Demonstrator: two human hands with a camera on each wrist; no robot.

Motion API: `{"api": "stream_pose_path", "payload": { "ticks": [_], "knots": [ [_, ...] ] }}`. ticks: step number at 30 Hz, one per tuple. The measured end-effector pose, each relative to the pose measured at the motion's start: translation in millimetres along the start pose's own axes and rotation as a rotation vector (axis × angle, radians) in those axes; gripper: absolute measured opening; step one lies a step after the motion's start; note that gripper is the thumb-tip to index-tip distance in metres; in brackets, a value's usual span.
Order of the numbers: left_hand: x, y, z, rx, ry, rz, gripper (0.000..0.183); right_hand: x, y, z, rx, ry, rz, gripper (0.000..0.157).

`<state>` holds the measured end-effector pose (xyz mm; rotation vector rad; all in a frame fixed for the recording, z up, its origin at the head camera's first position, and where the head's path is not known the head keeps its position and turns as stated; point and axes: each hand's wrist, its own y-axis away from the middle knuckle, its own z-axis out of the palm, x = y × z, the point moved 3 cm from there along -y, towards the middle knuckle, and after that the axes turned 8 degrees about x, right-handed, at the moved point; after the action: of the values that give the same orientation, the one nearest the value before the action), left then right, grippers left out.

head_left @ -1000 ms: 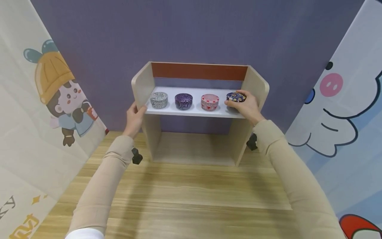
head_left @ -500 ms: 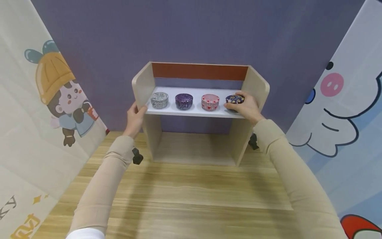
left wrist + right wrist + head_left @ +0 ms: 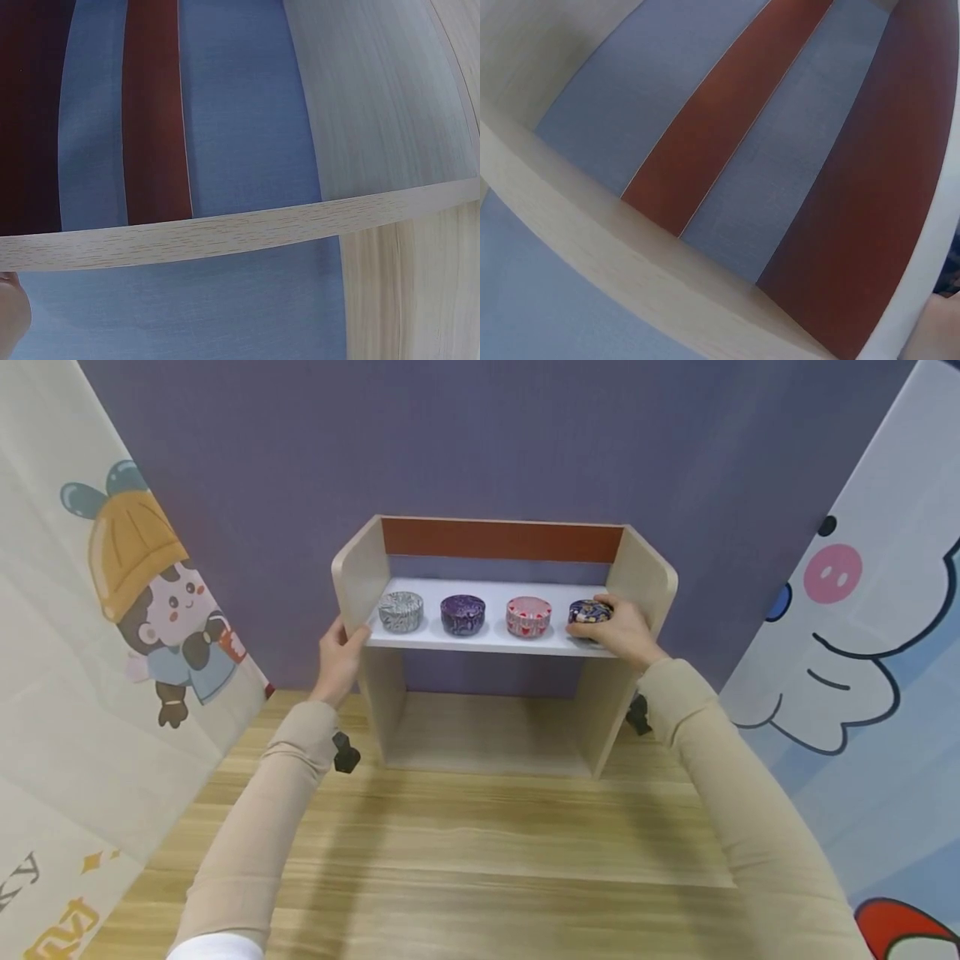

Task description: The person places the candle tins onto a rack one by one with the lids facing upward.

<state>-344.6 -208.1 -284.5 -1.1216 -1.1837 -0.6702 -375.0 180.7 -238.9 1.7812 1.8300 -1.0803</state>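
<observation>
In the head view four-sided detail gives way to a row of small round patterned tins on the white upper board of a wooden shelf [image 3: 480, 644]. From the left stand a grey-white tin [image 3: 401, 613], a purple tin [image 3: 462, 616] and a pink tin with red hearts [image 3: 528, 617]. At the right end, my right hand [image 3: 624, 630] grips a navy floral tin [image 3: 589, 611] between thumb and fingers; the tin's right side is hidden. My left hand [image 3: 341, 662] holds the shelf's left side panel by its front edge, partly seen in the left wrist view too.
The shelf stands on a wood-grain table [image 3: 480, 843] against a blue-grey backdrop [image 3: 495, 435]. Its lower compartment [image 3: 487, 731] lies below the tins. Cartoon-printed cloths hang at the left [image 3: 45, 610] and right [image 3: 915, 610].
My right hand and the navy tin have shifted very slightly, first leftward, then a little back. My left hand and the other tins keep their places.
</observation>
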Motion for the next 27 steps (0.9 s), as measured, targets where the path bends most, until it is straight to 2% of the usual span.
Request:
{"api": "stream_pose_path", "payload": {
  "ticks": [5, 10, 17, 20, 24, 27],
  "knots": [
    [-0.4, -1.6, 0.2, -0.006, -0.012, -0.010, 0.048, 0.5, 0.0, 0.4, -0.003, 0.002, 0.005, 0.081],
    [-8.4, -10.1, -2.2, -0.001, -0.015, -0.014, 0.048, -0.7, -0.5, 2.5, -0.009, 0.007, 0.017, 0.084],
    [-1.3, -4.9, -2.3, -0.017, -0.022, -0.013, 0.049, -1.8, -0.5, 2.6, -0.029, 0.020, 0.019, 0.089],
    [-8.4, -10.6, -1.9, -0.027, -0.009, -0.013, 0.049, -1.2, -0.9, 1.5, -0.034, 0.021, 0.012, 0.093],
    [-15.9, -18.5, -1.0, -0.021, -0.019, -0.001, 0.048, -1.7, -1.6, 0.2, -0.036, -0.025, -0.013, 0.092],
    [-15.7, -19.7, -0.4, -0.006, -0.043, 0.015, 0.047, -2.4, -0.8, -1.4, -0.034, -0.077, -0.017, 0.090]
  ]
}}
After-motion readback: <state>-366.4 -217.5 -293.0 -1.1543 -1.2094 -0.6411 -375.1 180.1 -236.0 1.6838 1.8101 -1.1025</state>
